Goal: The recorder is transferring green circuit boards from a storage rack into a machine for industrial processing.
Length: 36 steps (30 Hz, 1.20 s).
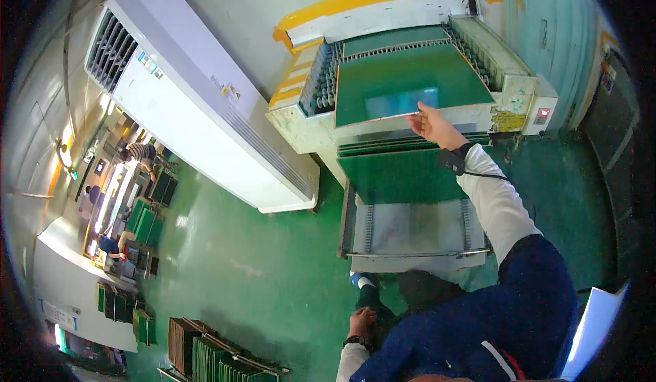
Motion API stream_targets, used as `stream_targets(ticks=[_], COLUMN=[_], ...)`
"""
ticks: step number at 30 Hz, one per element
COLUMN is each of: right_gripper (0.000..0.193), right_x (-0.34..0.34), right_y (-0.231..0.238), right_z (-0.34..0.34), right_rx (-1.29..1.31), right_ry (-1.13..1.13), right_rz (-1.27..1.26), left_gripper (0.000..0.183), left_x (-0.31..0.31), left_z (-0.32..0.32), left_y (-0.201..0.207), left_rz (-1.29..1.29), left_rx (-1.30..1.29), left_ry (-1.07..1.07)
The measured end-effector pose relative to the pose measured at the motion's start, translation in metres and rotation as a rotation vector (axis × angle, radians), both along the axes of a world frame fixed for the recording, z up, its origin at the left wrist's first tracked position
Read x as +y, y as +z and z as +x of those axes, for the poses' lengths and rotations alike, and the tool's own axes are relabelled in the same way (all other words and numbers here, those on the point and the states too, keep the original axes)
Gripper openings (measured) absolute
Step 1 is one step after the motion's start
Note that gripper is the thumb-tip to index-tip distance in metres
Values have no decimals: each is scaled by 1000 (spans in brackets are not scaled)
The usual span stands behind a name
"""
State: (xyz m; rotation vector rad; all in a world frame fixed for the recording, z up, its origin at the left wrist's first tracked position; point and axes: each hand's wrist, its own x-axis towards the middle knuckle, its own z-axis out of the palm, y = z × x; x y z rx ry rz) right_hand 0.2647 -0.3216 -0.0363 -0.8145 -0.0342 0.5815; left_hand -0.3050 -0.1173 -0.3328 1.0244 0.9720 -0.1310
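Open green floor [260, 266] left; white cabinet [205, 102] beside conveyor machine [410, 74].

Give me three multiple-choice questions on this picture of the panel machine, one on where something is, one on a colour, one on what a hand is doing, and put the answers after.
1. Where is the white floor-standing unit?
A. left of the conveyor machine
B. right of it
C. on top of it

2. What colour is the panel coming off the machine's rollers?
A. red
B. green
C. white

3. What is the right hand doing?
A. resting on the floor
B. holding a cup
C. reaching to the panel's near edge

Answers:
1 A, the white unit stands on the green floor to the machine's left.
2 B, the panel is green, like the stack below it.
3 C, the fingers meet the panel's near edge; whether they grip it cannot be told. The left hand hangs low by the leg.
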Motion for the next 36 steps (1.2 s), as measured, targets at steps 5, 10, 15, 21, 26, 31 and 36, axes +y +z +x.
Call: stream_targets(ticks=[5, 10, 15, 21, 26, 31, 36], right_gripper=[52, 34, 21, 19, 21, 20, 22], right_x=[-10, 3, 5, 1, 13, 16, 14], right_y=[5, -4, -5, -19, -20, -10, -21], right_z=[-31, -64, -95, -88, -88, -86, -63], right_rx=[-161, -694, -1282, -1464, -1419, -1247, -1239], right_ry=[85, -61, -216, -268, -164, 57, 323], right_rz=[-275, -850, -1186, -1420, -1493, -1667, -1877], left_gripper=[31, 31, 31, 34, 34, 32, 33], left_x=[-8, -4, 2, -2, 4, 5, 4], left_z=[5, 0, -8, 3, -3, -4, -2], left_y=[14, 6, -10, 0, -7, -13, -17], left_rz=[24, -42, -55, 45, 91, -6, 95], left_rx=[11, -29, -45, 19, 5, -60, -7], left_ry=[-21, -22, 6, -83, -102, -53, -94])
